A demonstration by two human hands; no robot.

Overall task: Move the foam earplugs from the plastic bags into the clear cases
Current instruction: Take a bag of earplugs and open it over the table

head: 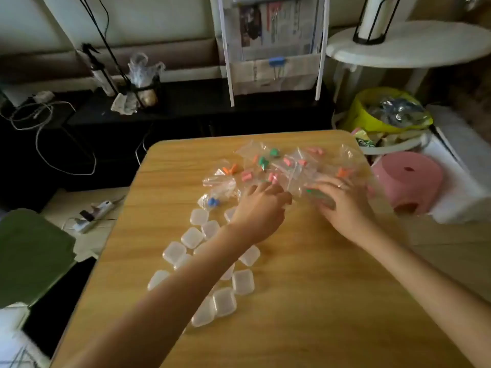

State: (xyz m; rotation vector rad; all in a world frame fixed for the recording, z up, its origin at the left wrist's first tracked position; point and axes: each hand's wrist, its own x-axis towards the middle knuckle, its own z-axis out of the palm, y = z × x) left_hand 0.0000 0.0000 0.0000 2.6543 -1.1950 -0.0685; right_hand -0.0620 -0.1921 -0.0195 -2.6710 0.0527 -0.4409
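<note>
Now we have both hands out over the far half of the wooden table [305,301], reaching into a heap of small plastic bags [297,168] that lies across the far edge. Through the clear plastic we see foam earplugs [247,176] in pink, orange and green, and one bag nearer the left holds blue earplugs [212,201]. Our left hand [259,208] sits at the near edge of the heap with its fingers curled down among the bags; the frame is blurred and we cannot tell whether it has hold of one. Our right hand [342,200], with a ring on one finger, lies over a bag with green earplugs [314,193], fingers bent onto the plastic; whether it pinches the bag or merely presses it we cannot tell. Beneath our left forearm a loose cluster of clear cases [223,301] runs from near the bags back toward us, all lying flat on the wood. Off the right edge stands a pink stool [409,181]
</note>
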